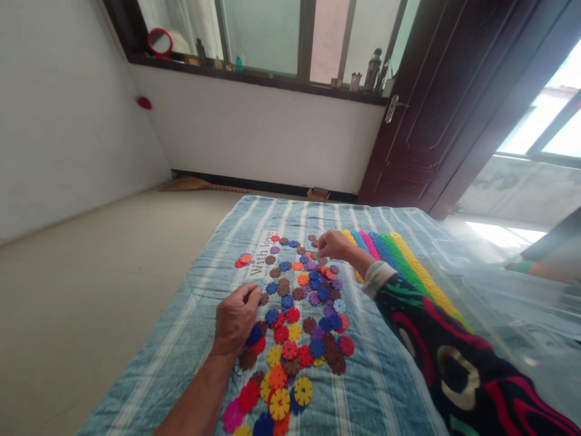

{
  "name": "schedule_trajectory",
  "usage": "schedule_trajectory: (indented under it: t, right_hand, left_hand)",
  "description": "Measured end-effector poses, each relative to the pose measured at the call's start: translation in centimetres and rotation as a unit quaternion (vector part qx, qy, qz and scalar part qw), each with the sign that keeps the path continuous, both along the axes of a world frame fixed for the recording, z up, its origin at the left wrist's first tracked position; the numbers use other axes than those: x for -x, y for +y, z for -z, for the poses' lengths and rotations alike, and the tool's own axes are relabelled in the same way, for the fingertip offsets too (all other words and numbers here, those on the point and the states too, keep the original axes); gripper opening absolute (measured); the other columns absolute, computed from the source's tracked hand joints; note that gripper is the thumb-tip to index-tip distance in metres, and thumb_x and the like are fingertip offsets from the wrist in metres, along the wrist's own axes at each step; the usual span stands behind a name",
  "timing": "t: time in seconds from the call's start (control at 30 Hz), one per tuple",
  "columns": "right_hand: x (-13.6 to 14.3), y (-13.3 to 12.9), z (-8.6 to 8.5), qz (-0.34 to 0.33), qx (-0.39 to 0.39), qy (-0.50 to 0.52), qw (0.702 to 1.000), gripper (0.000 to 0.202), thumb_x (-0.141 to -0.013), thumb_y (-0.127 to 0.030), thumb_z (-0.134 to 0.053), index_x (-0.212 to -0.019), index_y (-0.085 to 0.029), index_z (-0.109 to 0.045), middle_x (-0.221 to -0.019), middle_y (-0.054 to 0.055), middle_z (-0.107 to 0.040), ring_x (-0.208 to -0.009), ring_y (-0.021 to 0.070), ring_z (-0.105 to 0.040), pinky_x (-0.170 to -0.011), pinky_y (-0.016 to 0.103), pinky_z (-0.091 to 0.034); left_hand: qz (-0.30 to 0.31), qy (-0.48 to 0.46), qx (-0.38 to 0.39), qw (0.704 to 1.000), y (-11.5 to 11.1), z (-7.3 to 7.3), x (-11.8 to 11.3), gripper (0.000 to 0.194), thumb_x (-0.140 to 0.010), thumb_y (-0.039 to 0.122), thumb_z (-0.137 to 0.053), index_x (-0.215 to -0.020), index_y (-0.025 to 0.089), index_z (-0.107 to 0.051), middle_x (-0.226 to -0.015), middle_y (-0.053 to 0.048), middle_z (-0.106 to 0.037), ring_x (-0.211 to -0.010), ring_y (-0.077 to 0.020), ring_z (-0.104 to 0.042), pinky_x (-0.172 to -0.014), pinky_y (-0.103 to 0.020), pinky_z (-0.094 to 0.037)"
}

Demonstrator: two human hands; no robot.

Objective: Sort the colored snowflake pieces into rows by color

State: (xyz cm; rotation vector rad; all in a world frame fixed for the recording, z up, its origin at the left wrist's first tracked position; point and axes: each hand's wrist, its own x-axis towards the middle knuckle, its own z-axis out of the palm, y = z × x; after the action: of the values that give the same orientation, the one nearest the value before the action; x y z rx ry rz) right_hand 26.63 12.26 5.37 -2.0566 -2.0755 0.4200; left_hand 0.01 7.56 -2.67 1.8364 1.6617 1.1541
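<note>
Notched plastic discs in red, blue, brown, yellow, orange and purple (279, 404) lie scattered over a blue-and-white striped cloth (181, 339). My left hand (236, 318) is at the left edge of the discs, thumb and forefinger pinched on a light blue disc (259, 284) that shows only in part; a brown disc (264, 299) is beside the fingertips. At the far end of the spread, my right hand (334, 245) has its fingers closed over brown discs (313, 238); what they hold is hidden.
Rows of joined discs in yellow, green, blue and pink (408, 266) lie right of my right hand. Clear plastic containers (512, 303) stand at the right. Beyond the cloth are a small cardboard box (318, 194) and a dark red door (426, 109).
</note>
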Motion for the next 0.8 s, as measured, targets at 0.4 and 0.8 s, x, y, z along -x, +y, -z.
schedule_trajectory:
  t: [0.4,0.8]
  right_hand:
    - [-0.6,-10.6,3.3,0.07,0.105,0.163,0.978,0.007,-0.062,-0.011,-0.069,-0.063,-0.017,-0.065,-0.043,-0.007,-0.051,-0.047,0.0099,-0.055,-0.046,0.018,-0.037]
    - [-1.0,-10.6,3.6,0.081,0.056,0.087,0.991,0.007,-0.061,-0.019,-0.075,-0.066,-0.018,-0.07,-0.062,-0.003,-0.064,-0.064,0.0108,-0.057,-0.054,0.02,-0.034]
  left_hand:
    - [-0.001,0.014,0.004,1.0,0.0,-0.4,-0.3,0.032,-0.075,0.044,-0.048,-0.081,0.022,-0.07,-0.067,0.0,-0.072,-0.063,-0.0186,-0.067,-0.059,-0.025,-0.05]
    - [-0.002,0.028,0.018,0.999,0.4,-0.6,-0.1,0.031,-0.075,0.045,-0.049,-0.082,0.023,-0.069,-0.069,0.0,-0.073,-0.066,-0.0193,-0.068,-0.06,-0.025,-0.05]
